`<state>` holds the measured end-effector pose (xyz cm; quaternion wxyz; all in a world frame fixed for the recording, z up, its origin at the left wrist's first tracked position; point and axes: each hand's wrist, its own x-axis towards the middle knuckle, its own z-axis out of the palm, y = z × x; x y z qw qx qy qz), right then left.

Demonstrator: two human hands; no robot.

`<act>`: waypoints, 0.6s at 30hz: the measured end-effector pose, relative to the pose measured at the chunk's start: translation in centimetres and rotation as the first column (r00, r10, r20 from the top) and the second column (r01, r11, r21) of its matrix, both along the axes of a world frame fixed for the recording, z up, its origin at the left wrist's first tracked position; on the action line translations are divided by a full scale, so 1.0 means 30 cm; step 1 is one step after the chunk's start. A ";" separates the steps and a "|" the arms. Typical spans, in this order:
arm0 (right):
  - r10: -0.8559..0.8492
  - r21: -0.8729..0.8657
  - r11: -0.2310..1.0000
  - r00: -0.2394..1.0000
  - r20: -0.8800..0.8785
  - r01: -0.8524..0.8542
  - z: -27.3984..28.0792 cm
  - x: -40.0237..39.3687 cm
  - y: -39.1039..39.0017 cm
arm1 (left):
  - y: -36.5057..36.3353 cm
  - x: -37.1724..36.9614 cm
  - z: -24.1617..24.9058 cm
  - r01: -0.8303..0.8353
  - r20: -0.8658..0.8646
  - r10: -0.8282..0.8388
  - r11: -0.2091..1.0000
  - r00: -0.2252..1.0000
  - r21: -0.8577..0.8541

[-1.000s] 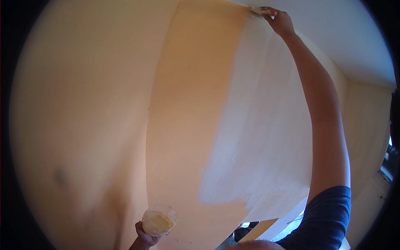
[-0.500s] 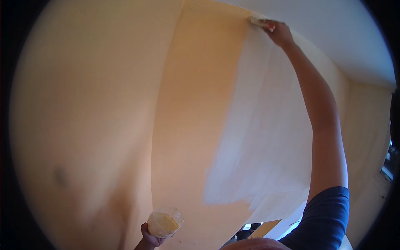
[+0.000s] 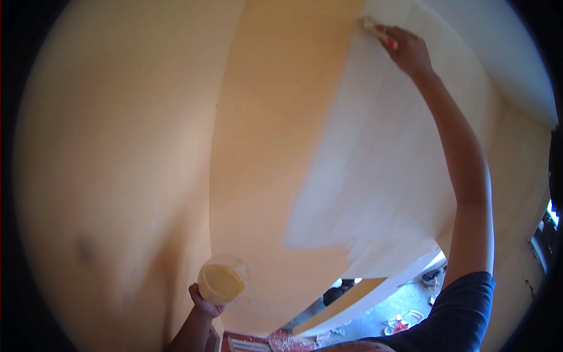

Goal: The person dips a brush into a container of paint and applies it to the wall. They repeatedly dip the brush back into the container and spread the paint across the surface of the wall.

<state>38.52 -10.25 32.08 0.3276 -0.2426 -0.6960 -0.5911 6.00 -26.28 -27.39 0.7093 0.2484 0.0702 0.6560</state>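
High on the wall, my right hand (image 3: 410, 54) is closed around a paintbrush (image 3: 370, 24) with a reddish spot on its handle. The bristles touch or nearly touch the left edge of a whitish coated patch (image 3: 363, 170). Left of that patch lies bare peach-orange wall (image 3: 275, 123). Low and to the left, my left hand (image 3: 205, 302) grips a clear plastic tub (image 3: 241, 265) from below and the side. Pale yellowish paint (image 3: 223, 283) shows inside the tilted tub.
A left wall (image 3: 117, 146) meets the coated wall at a corner. Ceiling (image 3: 492, 47) slopes across the upper right. Far below, a floor (image 3: 375, 317) holds scattered items, including a red and white object (image 3: 400, 324). A dark window-like opening (image 3: 545, 234) is at far right.
My view has tilted down, showing more floor at the bottom. The brush has moved down along the patch's edge from near the ceiling line. The tub stays in my left hand.
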 end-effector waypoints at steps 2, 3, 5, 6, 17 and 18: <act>0.007 -0.033 0.999 0.990 0.141 -0.003 -0.245 0.055 0.068 | 0.004 0.013 0.050 -0.049 0.114 0.055 0.997 0.992 -0.052; 0.047 -0.140 0.990 0.980 0.192 -0.021 -0.411 0.030 0.027 | 0.009 0.013 0.075 -0.037 0.111 0.047 0.995 0.993 -0.089; 0.110 -0.336 0.942 0.957 0.267 -0.014 -0.736 0.046 -0.146 | -0.100 0.029 0.085 -0.068 0.063 0.067 0.998 0.996 0.009; 0.171 -0.420 0.907 0.945 0.280 -0.040 -0.888 0.063 -0.181 | -0.120 0.037 0.072 -0.060 0.046 0.062 0.997 0.997 -0.038; -0.180 -0.537 0.839 0.975 -0.133 0.082 -0.567 -0.007 -0.014 | 0.005 -0.036 -0.045 0.076 0.054 -0.087 0.980 0.995 0.185; -0.175 -0.483 0.872 0.972 -0.158 0.079 -0.514 -0.039 -0.067 | -0.018 -0.045 -0.052 0.078 0.046 -0.087 0.982 0.995 0.170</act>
